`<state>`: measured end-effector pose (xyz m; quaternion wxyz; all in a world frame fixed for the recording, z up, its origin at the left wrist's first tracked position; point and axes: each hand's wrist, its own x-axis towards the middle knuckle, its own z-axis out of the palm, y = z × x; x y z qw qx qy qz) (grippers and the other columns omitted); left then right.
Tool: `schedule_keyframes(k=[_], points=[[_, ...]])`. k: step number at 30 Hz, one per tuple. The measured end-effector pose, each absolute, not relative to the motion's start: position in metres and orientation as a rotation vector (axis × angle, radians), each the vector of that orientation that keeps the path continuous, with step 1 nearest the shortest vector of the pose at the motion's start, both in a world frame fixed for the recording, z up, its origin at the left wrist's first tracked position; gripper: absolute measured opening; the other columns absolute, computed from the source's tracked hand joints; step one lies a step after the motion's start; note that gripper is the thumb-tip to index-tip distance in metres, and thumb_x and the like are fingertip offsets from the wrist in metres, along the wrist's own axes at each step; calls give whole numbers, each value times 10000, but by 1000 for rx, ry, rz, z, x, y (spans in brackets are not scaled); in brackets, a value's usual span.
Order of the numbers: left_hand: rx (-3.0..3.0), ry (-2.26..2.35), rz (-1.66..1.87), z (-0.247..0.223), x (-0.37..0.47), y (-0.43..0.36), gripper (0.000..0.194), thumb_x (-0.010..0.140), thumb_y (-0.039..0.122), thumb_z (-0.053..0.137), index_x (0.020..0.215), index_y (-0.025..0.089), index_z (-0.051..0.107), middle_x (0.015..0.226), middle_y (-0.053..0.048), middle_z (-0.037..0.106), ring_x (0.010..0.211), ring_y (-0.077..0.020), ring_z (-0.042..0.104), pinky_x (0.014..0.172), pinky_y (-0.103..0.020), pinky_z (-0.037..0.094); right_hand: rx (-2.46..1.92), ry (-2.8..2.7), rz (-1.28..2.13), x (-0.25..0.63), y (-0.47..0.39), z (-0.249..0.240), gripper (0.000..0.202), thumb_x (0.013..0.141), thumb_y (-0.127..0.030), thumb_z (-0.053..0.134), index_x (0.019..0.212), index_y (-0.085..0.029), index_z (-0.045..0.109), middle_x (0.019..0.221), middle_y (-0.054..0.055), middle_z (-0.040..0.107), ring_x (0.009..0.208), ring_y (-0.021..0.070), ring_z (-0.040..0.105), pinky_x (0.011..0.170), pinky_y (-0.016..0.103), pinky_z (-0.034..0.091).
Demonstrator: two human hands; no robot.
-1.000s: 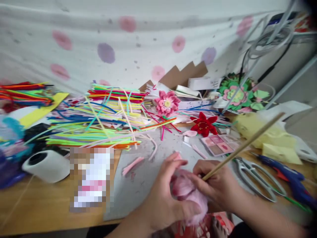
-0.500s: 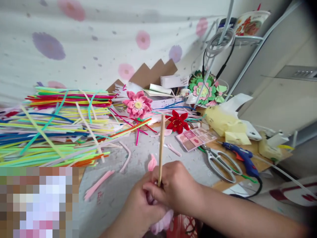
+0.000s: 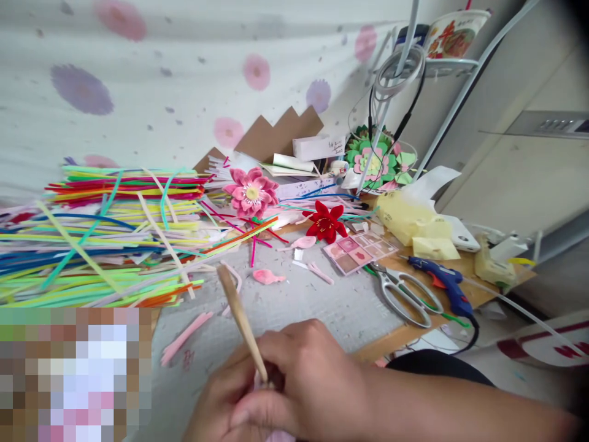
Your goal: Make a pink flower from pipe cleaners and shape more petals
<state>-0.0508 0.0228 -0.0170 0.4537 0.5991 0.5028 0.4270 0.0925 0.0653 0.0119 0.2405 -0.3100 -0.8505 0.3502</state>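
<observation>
One wooden stick (image 3: 242, 322), pinched near its lower end by the right hand (image 3: 317, 371) — presumably for fine control. Left hand (image 3: 214, 393) against the right, grip hidden. Lilac fluff (image 3: 280, 436) shows just below both hands, apparently cupped for steadiness.

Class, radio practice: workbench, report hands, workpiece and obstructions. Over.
Right hand gripping wooden stick; left hand close beside, its grip hidden. Pale lilac piece mostly hidden by hands. Scissors to the right, seemingly not in the way.

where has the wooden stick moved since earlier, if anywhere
Yes, the wooden stick swung left; its upper end was right of the pink flower, now left of its middle.
</observation>
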Motion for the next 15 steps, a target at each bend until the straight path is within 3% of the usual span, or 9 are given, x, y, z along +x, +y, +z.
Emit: schedule_keyframes(k=[5, 7, 10, 12, 15], points=[[1253, 1327, 1113, -24, -65, 15, 241, 704, 351, 640, 893, 207, 681, 913, -67, 685, 854, -242, 615, 757, -314, 489, -858, -2052, 1117, 115, 96, 9, 336, 841, -408, 479, 1037, -151, 571, 666, 6, 596, 576, 105, 540, 538, 205, 411], [1136, 1338, 1190, -23, -70, 12, 267, 707, 374, 638, 894, 190, 684, 996, -88, 669, 924, -257, 603, 806, -317, 473, -999, -1938, 1093, 126, 116, 8, 270, 849, -351, 454, 949, -144, 597, 650, 4, 572, 576, 104, 522, 539, 209, 414], [915, 1213, 1254, -18, -78, 11, 270, 702, 360, 648, 887, 168, 686, 1000, -107, 665, 899, -271, 613, 760, -327, 492, -1204, -1941, 925, 139, 141, 6, 171, 792, -287, 523, 798, -148, 624, 656, 11, 587, 599, 114, 525, 547, 217, 406], [743, 1072, 1286, -15, -84, 13, 237, 715, 325, 641, 871, 153, 688, 973, -114, 673, 868, -277, 628, 734, -341, 505, -1271, -2012, 867, 141, 150, 6, 161, 782, -281, 535, 773, -152, 631, 671, 19, 609, 611, 124, 541, 546, 227, 406], [495, 860, 1379, -12, -97, 20, 169, 758, 263, 596, 822, 145, 698, 964, -103, 688, 917, -258, 629, 824, -339, 489, -1251, -2148, 767, 135, 149, 13, 156, 796, -267, 526, 782, -158, 638, 726, 36, 638, 657, 144, 568, 585, 254, 424]])
